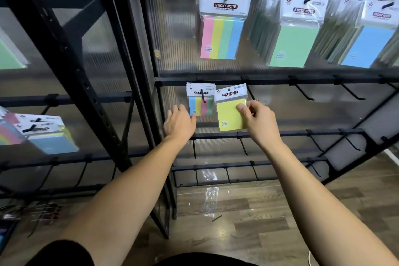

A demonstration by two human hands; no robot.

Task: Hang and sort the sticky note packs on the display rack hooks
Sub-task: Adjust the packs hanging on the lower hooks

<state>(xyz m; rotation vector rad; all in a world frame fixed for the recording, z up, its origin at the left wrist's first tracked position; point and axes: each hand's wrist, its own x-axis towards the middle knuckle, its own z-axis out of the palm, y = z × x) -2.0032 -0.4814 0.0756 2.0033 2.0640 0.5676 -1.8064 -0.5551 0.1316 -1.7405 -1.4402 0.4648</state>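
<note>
My right hand [258, 120] pinches a small yellow sticky note pack [228, 113] by its right edge, holding it up against the second rail of the black display rack [269, 81]. Just left of it a small striped pack [199, 101] hangs on a hook. My left hand [179, 122] reaches to that striped pack, fingertips touching its lower left corner. On the top rail hang a large striped pack [222, 28], green packs [293, 39] and blue packs [367, 39].
Bare hooks [304, 92] stick out along the second rail to the right and on the lower rails [280, 134]. A second rack on the left carries more packs [36, 134]. A clear plastic wrapper [210, 200] lies on the wood floor.
</note>
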